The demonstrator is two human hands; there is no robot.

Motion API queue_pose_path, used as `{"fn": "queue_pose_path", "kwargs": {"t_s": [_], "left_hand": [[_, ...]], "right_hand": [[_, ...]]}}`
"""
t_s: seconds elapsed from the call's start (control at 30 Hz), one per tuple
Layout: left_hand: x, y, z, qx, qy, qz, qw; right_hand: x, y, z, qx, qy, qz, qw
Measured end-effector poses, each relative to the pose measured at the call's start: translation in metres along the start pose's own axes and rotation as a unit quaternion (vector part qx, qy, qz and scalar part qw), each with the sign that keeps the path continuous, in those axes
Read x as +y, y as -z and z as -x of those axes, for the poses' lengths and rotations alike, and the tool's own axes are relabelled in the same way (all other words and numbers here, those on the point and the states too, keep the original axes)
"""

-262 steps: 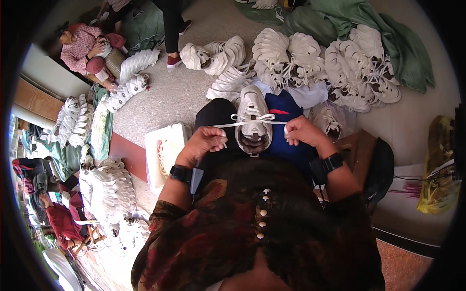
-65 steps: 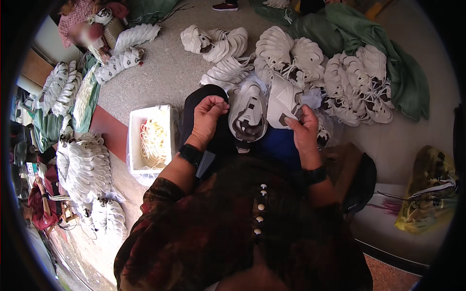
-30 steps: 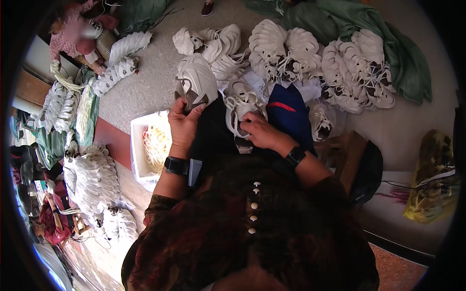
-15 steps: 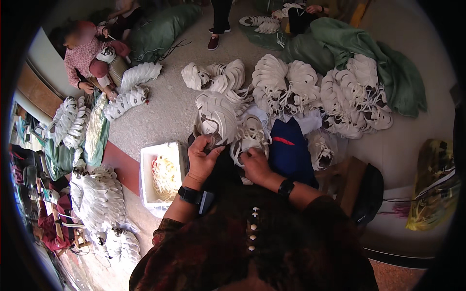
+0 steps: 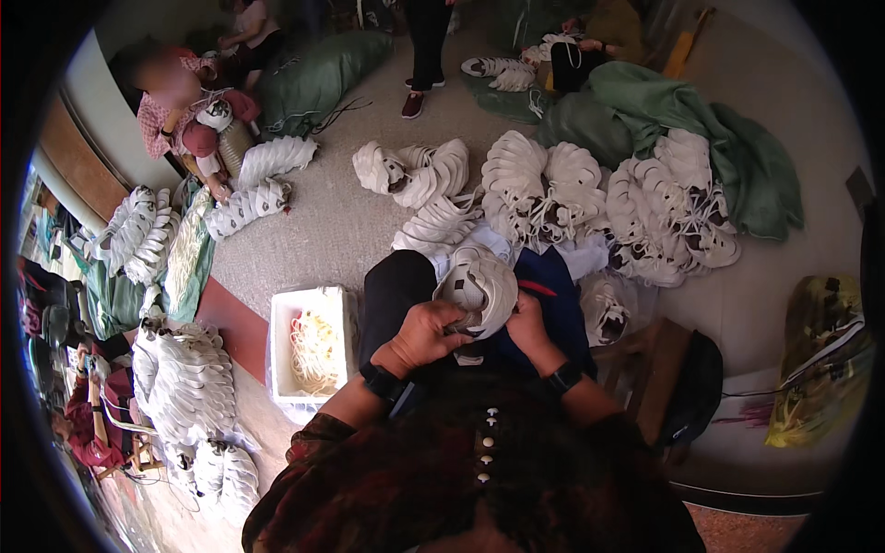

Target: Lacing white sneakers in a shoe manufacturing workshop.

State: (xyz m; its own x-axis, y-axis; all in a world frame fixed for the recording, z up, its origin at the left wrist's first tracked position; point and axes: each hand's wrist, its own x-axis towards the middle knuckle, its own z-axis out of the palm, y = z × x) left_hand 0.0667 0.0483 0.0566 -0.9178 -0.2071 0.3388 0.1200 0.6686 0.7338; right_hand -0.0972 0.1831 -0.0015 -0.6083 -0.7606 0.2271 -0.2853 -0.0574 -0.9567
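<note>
A white shoe upper point(image 5: 493, 276) is held over my lap, its opening facing me. My left hand point(image 5: 426, 334) is closed on its left edge, thumb and fingers pinching the material. On the other side, my right hand point(image 5: 530, 324) grips the right edge, with some fingers hidden behind the upper. Just beyond it, a stack of white shoe uppers point(image 5: 431, 227) lies near my knees. Dark blue cloth point(image 5: 562, 304) with a red mark covers my right leg.
Left of me stands a white foam box point(image 5: 279, 355) holding pale shoelaces point(image 5: 313, 355). Stacked uppers point(image 5: 544, 175) fill the floor ahead, near a green sack point(image 5: 691, 111). A wooden stool point(image 5: 659, 369) is at my right. Co-workers sit at the far left point(image 5: 171, 115) and far right.
Both hands now hold one upper, drawn together over the lap. Earlier, the left hand held one upper and the right hand touched another laced one beside it. The view has shifted slightly.
</note>
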Motion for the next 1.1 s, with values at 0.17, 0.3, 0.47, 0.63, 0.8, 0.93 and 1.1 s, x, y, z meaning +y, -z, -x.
{"fn": "queue_pose_path", "kwargs": {"t_s": [0.17,0.3,0.47,0.63,0.8,0.93,1.1], "left_hand": [[0.004,-0.006,0.001,-0.01,-0.015,-0.038,0.999],[0.004,-0.002,0.005,-0.017,0.033,-0.032,0.999],[0.001,-0.005,0.004,-0.02,0.007,-0.05,0.999],[0.006,-0.006,0.0,-0.026,0.014,-0.055,0.998],[0.005,-0.008,0.0,-0.023,0.009,-0.053,0.998],[0.006,-0.012,0.003,-0.007,0.05,-0.027,0.998],[-0.004,-0.018,0.005,0.003,0.067,-0.021,0.998]], "right_hand": [[0.018,0.002,0.007,0.024,-0.011,0.026,0.999],[-0.003,0.003,0.001,-0.059,-0.216,0.032,0.974],[0.003,0.002,0.002,-0.065,-0.187,0.022,0.98],[0.012,0.007,0.001,-0.078,-0.216,0.002,0.973],[0.014,0.003,-0.001,-0.077,-0.221,-0.004,0.972],[0.014,-0.001,0.0,-0.062,-0.237,-0.007,0.97],[0.023,-0.002,-0.002,-0.018,-0.261,-0.059,0.963]]}}
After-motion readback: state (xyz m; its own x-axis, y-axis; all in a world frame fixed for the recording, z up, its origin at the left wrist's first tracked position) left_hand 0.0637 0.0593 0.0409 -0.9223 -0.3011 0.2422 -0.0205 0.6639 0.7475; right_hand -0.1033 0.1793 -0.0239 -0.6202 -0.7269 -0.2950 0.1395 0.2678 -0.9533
